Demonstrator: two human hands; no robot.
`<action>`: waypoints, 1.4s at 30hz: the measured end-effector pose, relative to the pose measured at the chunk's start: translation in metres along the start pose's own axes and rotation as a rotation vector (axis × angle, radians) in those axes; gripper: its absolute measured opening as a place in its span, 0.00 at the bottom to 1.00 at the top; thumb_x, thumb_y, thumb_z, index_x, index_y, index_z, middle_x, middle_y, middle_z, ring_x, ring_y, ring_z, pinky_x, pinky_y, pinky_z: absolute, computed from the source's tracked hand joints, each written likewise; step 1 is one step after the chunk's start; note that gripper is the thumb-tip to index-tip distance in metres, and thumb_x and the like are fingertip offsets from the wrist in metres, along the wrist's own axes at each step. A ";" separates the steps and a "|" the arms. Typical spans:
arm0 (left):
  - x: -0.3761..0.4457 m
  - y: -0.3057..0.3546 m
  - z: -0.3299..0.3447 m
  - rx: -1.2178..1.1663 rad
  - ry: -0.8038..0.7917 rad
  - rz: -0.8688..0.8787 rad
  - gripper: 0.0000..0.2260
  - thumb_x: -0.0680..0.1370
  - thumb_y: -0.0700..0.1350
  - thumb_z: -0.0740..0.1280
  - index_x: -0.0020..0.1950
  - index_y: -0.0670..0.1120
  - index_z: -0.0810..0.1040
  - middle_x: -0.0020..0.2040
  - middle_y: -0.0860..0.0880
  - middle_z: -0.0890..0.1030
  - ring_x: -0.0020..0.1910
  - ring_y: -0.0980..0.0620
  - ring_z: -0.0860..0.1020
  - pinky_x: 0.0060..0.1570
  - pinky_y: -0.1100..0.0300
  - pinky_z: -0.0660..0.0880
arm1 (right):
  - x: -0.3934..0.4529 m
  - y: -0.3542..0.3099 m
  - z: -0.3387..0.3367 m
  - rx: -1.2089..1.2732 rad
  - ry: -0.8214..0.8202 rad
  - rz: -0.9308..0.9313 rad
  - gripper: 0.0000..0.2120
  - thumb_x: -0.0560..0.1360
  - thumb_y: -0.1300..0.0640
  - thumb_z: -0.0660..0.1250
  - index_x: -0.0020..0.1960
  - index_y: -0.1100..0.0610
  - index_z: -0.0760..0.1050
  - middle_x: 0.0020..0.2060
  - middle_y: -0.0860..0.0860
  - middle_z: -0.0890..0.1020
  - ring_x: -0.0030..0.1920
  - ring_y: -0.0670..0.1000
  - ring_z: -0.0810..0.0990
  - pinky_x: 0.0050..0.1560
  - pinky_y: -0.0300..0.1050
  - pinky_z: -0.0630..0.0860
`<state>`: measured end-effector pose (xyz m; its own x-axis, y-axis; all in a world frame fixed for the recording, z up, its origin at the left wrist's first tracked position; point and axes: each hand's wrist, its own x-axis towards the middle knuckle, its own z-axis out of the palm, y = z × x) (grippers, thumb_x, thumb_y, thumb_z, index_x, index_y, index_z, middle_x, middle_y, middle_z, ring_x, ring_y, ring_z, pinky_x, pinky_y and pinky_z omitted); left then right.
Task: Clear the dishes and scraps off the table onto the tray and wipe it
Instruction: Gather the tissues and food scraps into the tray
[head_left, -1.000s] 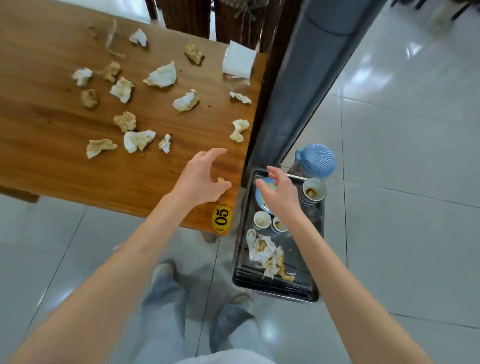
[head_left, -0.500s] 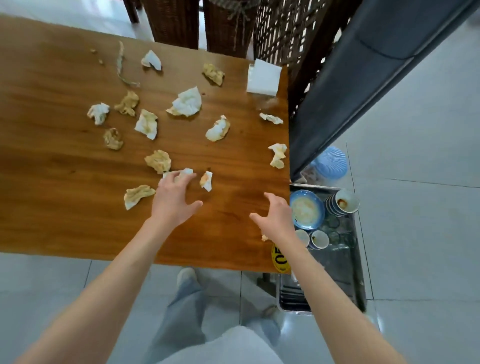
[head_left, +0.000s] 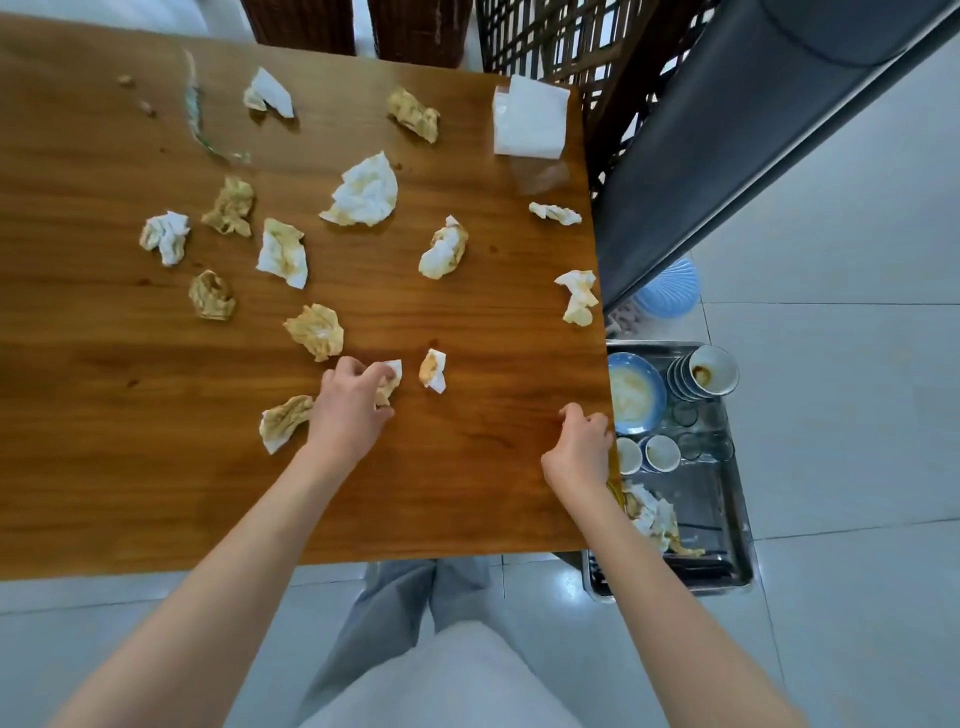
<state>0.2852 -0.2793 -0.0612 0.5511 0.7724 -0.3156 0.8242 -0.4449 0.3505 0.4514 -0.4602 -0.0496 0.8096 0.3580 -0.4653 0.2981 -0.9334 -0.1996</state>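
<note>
Several crumpled, stained napkins lie scattered over the wooden table (head_left: 156, 467). My left hand (head_left: 350, 410) grips one crumpled napkin (head_left: 390, 375) near the table's middle front. Another small napkin scrap (head_left: 432, 370) lies just to its right, and a stained napkin (head_left: 283, 420) lies just to its left. My right hand (head_left: 582, 449) sits at the table's right edge with its fingers curled; whether it holds anything is hidden. Below that edge a metal tray (head_left: 735, 525) stands on the floor, holding a blue plate (head_left: 636, 395), stacked bowls (head_left: 706, 371), small cups (head_left: 661, 453) and used napkins (head_left: 649, 514).
A stack of clean white napkins (head_left: 530, 122) stands at the table's far right corner. A dark grey pillar (head_left: 727, 156) rises right of the table, with a blue ribbed object (head_left: 670, 288) on the floor by it. Wicker chairs (head_left: 415, 31) stand beyond the far edge.
My left hand reached forward from the table's front corner and closed on a crumpled napkin. My right hand came away from over the tray to the table's right edge, fingers now curled.
</note>
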 end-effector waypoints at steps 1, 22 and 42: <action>-0.001 0.001 0.001 -0.014 0.003 0.012 0.18 0.73 0.41 0.71 0.62 0.51 0.74 0.56 0.45 0.73 0.55 0.45 0.71 0.50 0.54 0.74 | 0.002 0.000 0.001 0.003 0.006 -0.012 0.21 0.71 0.71 0.65 0.59 0.55 0.69 0.58 0.56 0.68 0.58 0.57 0.68 0.45 0.41 0.67; 0.024 0.070 0.024 -0.069 0.160 0.147 0.08 0.75 0.40 0.67 0.54 0.43 0.77 0.48 0.43 0.75 0.44 0.47 0.73 0.38 0.59 0.74 | 0.128 -0.060 -0.060 0.188 0.325 -0.399 0.21 0.74 0.67 0.65 0.66 0.56 0.71 0.61 0.55 0.74 0.62 0.53 0.72 0.57 0.43 0.72; 0.070 0.077 0.005 -0.130 0.254 0.101 0.09 0.74 0.37 0.69 0.54 0.40 0.77 0.46 0.43 0.76 0.41 0.49 0.76 0.38 0.61 0.75 | 0.165 -0.076 -0.051 0.179 0.238 -0.424 0.09 0.77 0.66 0.60 0.52 0.58 0.78 0.48 0.54 0.80 0.51 0.51 0.75 0.45 0.38 0.72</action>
<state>0.3881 -0.2621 -0.0603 0.5655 0.8233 -0.0485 0.7344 -0.4759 0.4839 0.5882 -0.3314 -0.0672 0.7352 0.6696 -0.1060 0.5508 -0.6812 -0.4823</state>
